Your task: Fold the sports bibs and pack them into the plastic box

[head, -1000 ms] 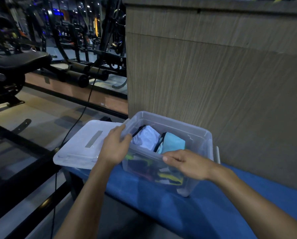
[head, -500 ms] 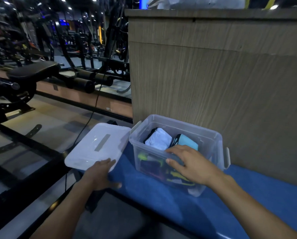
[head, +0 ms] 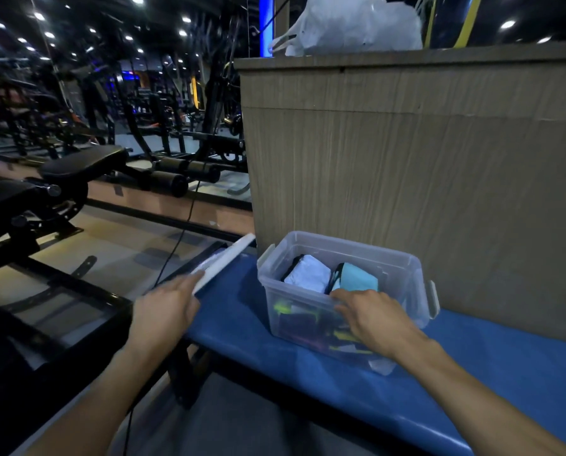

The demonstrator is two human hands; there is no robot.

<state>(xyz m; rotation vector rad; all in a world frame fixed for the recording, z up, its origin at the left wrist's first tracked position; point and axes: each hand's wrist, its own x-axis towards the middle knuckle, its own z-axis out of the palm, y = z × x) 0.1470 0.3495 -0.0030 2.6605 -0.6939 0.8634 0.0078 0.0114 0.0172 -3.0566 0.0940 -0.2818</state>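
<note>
A clear plastic box (head: 396, 261) stands on a blue padded bench (head: 235, 320). Folded sports bibs fill it: a white one (head: 309, 276) and a light blue one (head: 357, 278) on top, with dark and neon yellow ones showing through the front wall. My right hand (head: 377, 319) rests on the box's near rim, fingers touching the front wall. My left hand (head: 166, 311) grips the near edge of the box's white lid (head: 224, 263), which is tilted up on its edge to the left of the box and blurred.
A tall wood-panelled counter (head: 406, 153) rises right behind the box, with a white plastic bag (head: 350, 26) on top. Gym benches and machines (head: 77, 166) fill the left side. A black cable (head: 179, 232) hangs down to the floor.
My left hand left the box's corner, went to the lid lying flat at the left, took its near edge and tipped it up. My right hand stayed on the box's front rim.
</note>
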